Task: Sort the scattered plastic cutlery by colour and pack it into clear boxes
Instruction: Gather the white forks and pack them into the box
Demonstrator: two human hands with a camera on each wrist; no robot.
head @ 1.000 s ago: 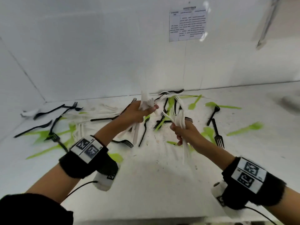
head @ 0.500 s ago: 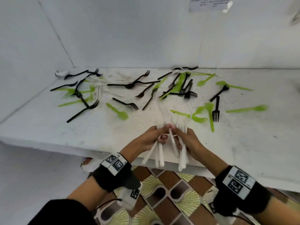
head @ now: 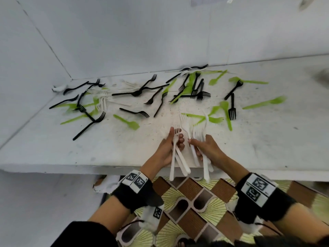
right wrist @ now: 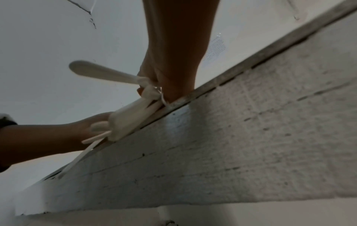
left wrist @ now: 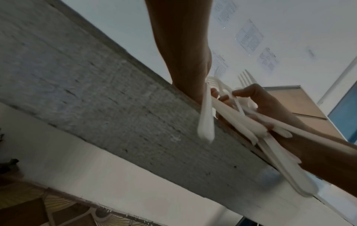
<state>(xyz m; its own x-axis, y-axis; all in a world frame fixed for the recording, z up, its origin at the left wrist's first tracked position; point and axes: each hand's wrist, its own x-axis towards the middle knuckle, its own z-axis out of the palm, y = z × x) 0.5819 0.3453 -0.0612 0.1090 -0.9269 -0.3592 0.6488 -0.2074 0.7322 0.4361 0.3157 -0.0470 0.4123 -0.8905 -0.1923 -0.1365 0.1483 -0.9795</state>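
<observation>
Meanwhile both hands' fingers clutch white forks (head: 175, 155) at the ledge (head: 71, 154); black forks (head: 89, 124) and green spoons (head: 127, 122) lie scattered behind.

Head view: bright, even, diffuse light, no hard shadows, no glare on the tabletop (head: 53, 150). Strong wide-angle bending at the edges; mild motion blur throughout, worst far right of the grip. Both wrist views: dim, grainy, shot from below the slab edge (left wrist: 96, 91), forearms backlit against the pale wall, white cutlery handles (left wrist: 206, 123) at the grip smeared.
</observation>
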